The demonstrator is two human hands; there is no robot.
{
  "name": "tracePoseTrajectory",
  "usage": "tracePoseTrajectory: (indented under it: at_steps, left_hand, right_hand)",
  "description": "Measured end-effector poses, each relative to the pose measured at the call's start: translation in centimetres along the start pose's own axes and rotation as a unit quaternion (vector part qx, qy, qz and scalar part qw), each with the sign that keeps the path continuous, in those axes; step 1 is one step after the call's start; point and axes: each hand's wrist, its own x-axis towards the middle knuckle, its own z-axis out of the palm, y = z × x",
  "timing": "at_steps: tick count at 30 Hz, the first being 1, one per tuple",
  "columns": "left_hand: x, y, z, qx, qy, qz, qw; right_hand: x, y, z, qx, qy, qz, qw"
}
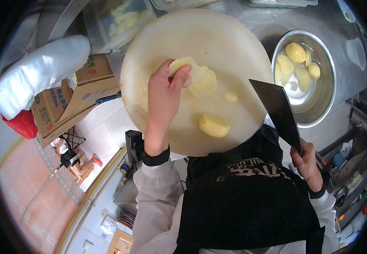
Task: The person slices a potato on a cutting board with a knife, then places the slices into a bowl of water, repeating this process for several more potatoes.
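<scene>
On the round cutting board (162, 42), my left hand (166, 86) pinches several thin potato slices (189, 68) between thumb and fingers. More slices (204, 86) lie just beside and under them. A small slice (231, 96) rests apart to the right. Nearer to me sits a peeled potato piece (214, 125). My right hand (305, 163) is closed around the handle of a cleaver (278, 110), whose dark blade hangs over the right edge of the board, clear of the potato.
Right of the board stands a metal bowl (332, 84) with peeled potatoes (295, 53) in water. A plastic container (107, 42) with potato slices is at upper left. Cardboard boxes (79, 99) and a plastic-wrapped bundle (43, 74) are at left. Another person (73, 158) sits in the background.
</scene>
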Motion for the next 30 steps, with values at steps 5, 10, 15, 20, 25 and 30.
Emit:
tracePoseTrajectory:
  at_steps: [5,10,15,20,25,30]
  left_hand:
    - [-0.5,0.1,1.7,-0.119,-0.058,-0.012,0.991]
    - [-0.8,0.3,1.9,0.061,-0.090,-0.041,0.993]
    - [-1.1,1.2,2.4,0.163,-0.070,-0.032,0.984]
    - [-1.7,0.5,0.5,-0.008,-0.049,-0.019,0.999]
    - [-4.0,-2.9,-3.4,-0.083,0.072,-0.047,0.993]
    - [-5.9,-5.9,-4.9,0.055,0.144,-0.010,0.988]
  right_hand:
    - [-0.1,-0.5,0.0,-0.005,-0.009,-0.011,1.000]
    - [-0.2,-0.4,0.0,0.003,-0.004,-0.029,1.000]
    - [-0.4,-0.6,-0.1,0.024,-0.017,0.003,1.000]
    - [-0.2,-2.0,0.3,0.031,-0.036,-0.005,0.999]
    - [2.3,-4.8,1.8,-0.007,-0.067,-0.137,0.988]
    - [5.1,-9.7,4.1,-0.075,-0.119,-0.211,0.967]
